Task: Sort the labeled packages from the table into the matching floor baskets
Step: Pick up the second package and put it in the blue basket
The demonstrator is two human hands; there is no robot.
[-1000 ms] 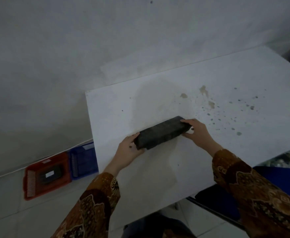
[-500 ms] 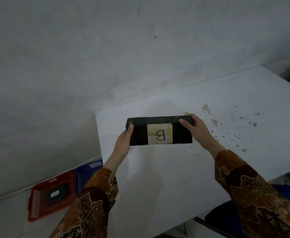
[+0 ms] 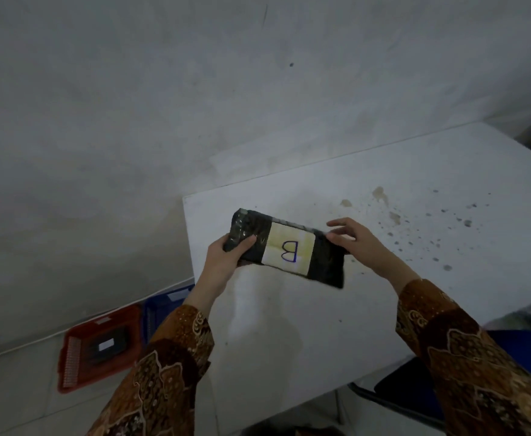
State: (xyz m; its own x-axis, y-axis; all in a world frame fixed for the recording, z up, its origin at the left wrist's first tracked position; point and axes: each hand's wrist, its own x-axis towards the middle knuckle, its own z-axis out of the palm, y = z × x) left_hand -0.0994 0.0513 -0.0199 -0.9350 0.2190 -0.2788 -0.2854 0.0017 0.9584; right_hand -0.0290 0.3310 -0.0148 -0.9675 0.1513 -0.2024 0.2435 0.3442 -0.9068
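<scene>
Head camera looks down on a black wrapped package (image 3: 289, 247) held in the air above the near-left corner of the white tabletop (image 3: 415, 184). Its pale label (image 3: 288, 247) faces up, with a blue letter B that reads upside down from here. The left hand (image 3: 226, 262) has its grip closed around the package's left end, thumb on top and fingers underneath. The right hand (image 3: 358, 243) has its grip on the right end, thumb on the top face at the edge and fingers behind; one finger is raised clear of the wrap. Both arms wear brown patterned sleeves (image 3: 465, 350).

To the package's right the tabletop is flecked with dark and brownish stains (image 3: 393, 215). On the floor below and left of the package sits a red basket (image 3: 97, 347) holding a dark package with a white label (image 3: 106, 345). Just beside it, against the tabletop's left edge, stands a blue basket (image 3: 163, 306), partly hidden by the left sleeve.
</scene>
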